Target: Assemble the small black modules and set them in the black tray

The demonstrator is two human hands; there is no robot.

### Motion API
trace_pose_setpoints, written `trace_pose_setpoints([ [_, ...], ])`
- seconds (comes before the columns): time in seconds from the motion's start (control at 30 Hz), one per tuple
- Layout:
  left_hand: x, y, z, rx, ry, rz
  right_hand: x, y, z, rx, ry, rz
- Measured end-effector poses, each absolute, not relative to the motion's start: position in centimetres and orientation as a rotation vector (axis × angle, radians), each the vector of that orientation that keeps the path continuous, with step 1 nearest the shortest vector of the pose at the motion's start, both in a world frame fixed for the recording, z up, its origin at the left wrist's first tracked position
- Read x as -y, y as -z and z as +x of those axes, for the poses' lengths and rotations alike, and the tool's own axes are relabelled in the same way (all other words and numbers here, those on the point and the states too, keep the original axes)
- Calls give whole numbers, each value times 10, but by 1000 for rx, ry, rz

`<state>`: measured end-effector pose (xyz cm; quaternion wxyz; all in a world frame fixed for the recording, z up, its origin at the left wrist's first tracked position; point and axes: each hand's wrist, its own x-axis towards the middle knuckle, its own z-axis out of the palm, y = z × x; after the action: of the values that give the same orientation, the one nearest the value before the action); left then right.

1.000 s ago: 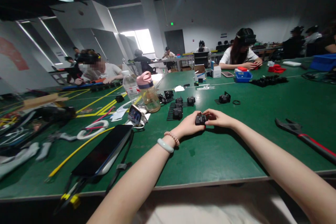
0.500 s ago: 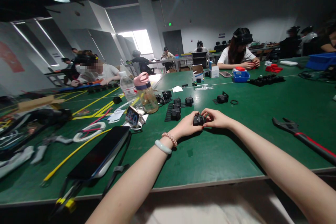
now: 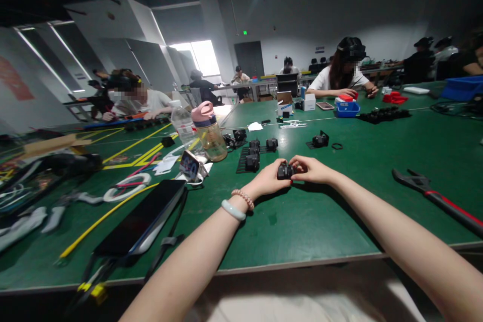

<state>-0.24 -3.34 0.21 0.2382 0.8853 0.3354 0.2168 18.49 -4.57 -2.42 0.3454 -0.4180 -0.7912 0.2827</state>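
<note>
Yellow cable: slanting over the green table (image 3: pixel 302 234), well to the left of your left hand.
White cable coil (image 3: pixel 110 192): just beyond that yellow cable (image 3: pixel 106 218), also far left of your hands.
Dark slab-shaped device (image 3: pixel 141 219): lying left of your left forearm, its glossy black face up.
Clear bottle (image 3: pixel 183 123): standing beyond your left hand and off to its left.
Small screen (image 3: pixel 189 165): propped up, left of your left hand, nearer you than the bottles.
Pink-lidded bottle (image 3: pixel 211 136): upright, between the clear bottle and your left hand's side.
Black parts group (image 3: pixel 252 162): on the table just past your left hand, slightly left.
Left hand (image 3: pixel 269 181): you have thumb and fingers closed round the black part's left side; a beaded bracelet (image 3: pixel 247 198) and a pale bangle (image 3: pixel 233 210) circle your wrist.
Black part (image 3: pixel 285 171): between your two hands, near the tabletop; whether it touches is unclear.
Right hand (image 3: pixel 313 170): your bent fingertips grip its right end.
Single black part (image 3: pixel 320 140): beyond your right hand.
Black ring (image 3: pixel 337 146): just right of that one.
Pliers (image 3: pixel 426 186): well right of your right hand, red-and-black handles towards you.
</note>
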Motion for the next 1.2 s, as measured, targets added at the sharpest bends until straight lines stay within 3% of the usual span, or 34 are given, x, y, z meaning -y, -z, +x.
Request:
trace_pose_setpoints([
  [0.47,35,-3,-2,-954,-578,2433,46,26,185,1991,-880,-1048],
  [1.2,33,-2,-2,-970,-572,2442,47,21,184,2040,-721,-1156],
])
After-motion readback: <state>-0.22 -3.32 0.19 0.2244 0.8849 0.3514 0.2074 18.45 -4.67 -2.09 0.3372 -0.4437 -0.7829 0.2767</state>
